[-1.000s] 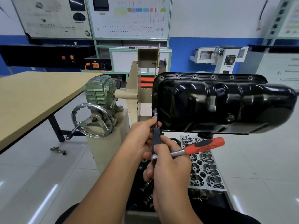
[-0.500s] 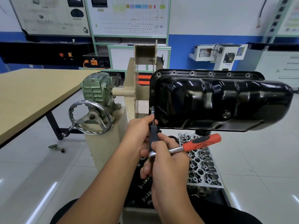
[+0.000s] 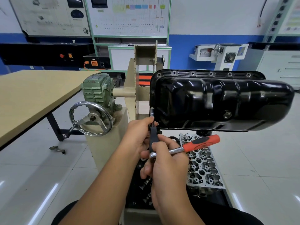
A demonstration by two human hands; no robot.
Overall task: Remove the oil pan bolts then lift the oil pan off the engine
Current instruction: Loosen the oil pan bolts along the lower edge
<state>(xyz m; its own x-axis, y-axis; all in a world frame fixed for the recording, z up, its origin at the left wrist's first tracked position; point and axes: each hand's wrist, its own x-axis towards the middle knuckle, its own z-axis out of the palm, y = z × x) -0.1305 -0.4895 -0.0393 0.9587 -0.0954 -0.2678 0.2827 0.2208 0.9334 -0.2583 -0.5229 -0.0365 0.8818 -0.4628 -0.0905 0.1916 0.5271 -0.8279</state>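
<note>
At seven o'clock off the glossy black steel oil pan (image 3: 222,101), left hand (image 3: 138,137) pinches the black extension bar (image 3: 153,138); right hand (image 3: 168,164) grips the orange-handled ratchet (image 3: 186,147), with open floor at three o'clock.

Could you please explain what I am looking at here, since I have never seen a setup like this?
This is one view from a camera worn on a person's head, looking down at their bare hands. The glossy black metal oil pan sits on an engine held in a beige stand, turned by the silver handwheel. The left hand steadies a black extension bar reaching to the pan's edge; the right hand holds the orange-handled ratchet. A grey cylinder head lies below.
</note>
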